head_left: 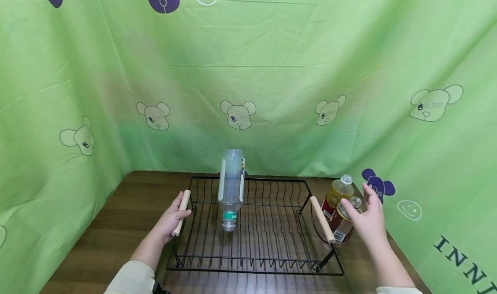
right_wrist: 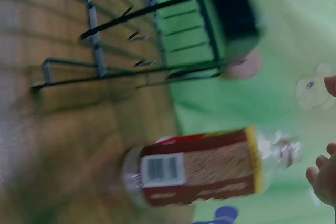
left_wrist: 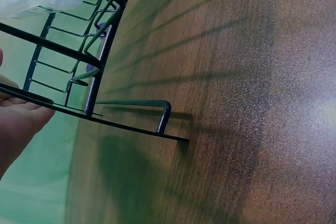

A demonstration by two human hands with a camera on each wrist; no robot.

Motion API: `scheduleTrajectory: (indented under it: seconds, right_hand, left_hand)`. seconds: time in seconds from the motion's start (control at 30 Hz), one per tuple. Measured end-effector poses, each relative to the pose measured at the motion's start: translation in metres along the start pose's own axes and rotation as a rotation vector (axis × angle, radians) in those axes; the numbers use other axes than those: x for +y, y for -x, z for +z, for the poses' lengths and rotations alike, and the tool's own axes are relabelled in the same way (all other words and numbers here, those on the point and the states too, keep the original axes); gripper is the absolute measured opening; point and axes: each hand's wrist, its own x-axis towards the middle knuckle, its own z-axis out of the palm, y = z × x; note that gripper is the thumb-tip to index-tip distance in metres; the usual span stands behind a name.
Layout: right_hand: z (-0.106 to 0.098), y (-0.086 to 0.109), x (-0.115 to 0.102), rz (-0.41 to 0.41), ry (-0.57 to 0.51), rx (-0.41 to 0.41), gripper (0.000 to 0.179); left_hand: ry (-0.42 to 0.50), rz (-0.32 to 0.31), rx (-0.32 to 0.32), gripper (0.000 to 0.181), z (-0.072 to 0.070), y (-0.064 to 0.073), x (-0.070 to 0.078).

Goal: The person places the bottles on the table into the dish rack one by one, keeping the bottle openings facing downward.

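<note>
On the brown table (head_left: 112, 229), a black rack (head_left: 233, 270) is standing in front of the person, and a clear bottle (head_left: 232, 181) is resting neck down in it, left of the middle. The left hand (head_left: 171, 218) is gripping the rack's left handle (head_left: 181, 214), thumb on one side, fingers on the other. The right hand (head_left: 370, 220) is hovering by two bottles just outside the right handle (head_left: 322, 219); its thumb and fingers are standing well apart and holding nothing. The front bottle (head_left: 341, 225) is showing a dark brown label with a barcode, the rear bottle (head_left: 335, 197) a yellow and red one, and both are standing upright, close together. From the right wrist, fingertips are showing near the front bottle's mouth, apart from it. Behind, a green cloth (head_left: 272, 48) printed with cartoon heads is hanging
</note>
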Motion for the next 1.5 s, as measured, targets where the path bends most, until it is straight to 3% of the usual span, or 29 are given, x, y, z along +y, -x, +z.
scheduleTrajectory:
  seconds: [0.17, 0.37, 0.73, 1.17, 1.5]
  right_hand:
    - [0.003, 0.006, 0.024, 0.057, -0.009, 0.041, 0.084]
    - [0.008, 0.007, 0.048, 0.121, -0.01, 0.019, 0.087]
    - [0.023, 0.01, 0.081, 0.145, 0.027, 0.038, 0.096]
    - [0.032, 0.016, 0.095, 0.194, -0.031, 0.039, 0.108]
    - [0.039, 0.02, 0.098, 0.21, -0.003, 0.059, 0.103]
  left_hand:
    - [0.001, 0.005, -0.001, 0.08, 0.0, 0.0, 0.0]
    - [0.001, 0.011, -0.001, 0.08, -0.001, -0.001, -0.001]
    - [0.002, 0.017, 0.002, 0.08, -0.001, -0.001, -0.002]
    - [-0.004, 0.007, 0.002, 0.079, -0.001, 0.0, -0.001]
    - [-0.012, 0.003, 0.005, 0.08, -0.001, 0.0, -0.001]
